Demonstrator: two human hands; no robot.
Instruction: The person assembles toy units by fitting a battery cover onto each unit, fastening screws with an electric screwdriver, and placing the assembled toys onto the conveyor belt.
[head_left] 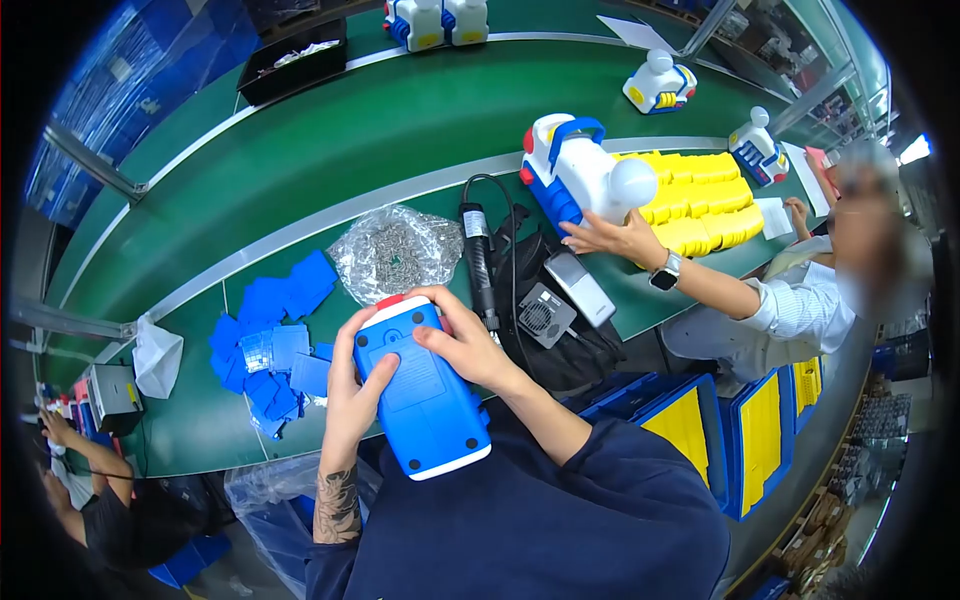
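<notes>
A blue-and-white plastic toy (425,400) is held between my two hands, its blue underside with dark round feet facing me. My left hand (357,385) grips its left edge, thumb lying on the blue face. At the upper right, my right hand (465,340) wraps the toy's edge, thumb pressed near a round recess. A red part (390,301) shows at its far end. Left of the toy lie loose blue plastic plates (270,310). Beyond it sits a clear plastic bag of small metal pieces (395,255). A black electric screwdriver (478,265) lies to the right.
A co-worker's hand (625,238) touches a white-and-blue toy (580,165) beside rows of yellow parts (700,200). A power bank (580,287) and small fan-like device (545,315) lie right. A black tray (292,62) stands across the green bench (420,110). Blue crates (735,440) stand below right.
</notes>
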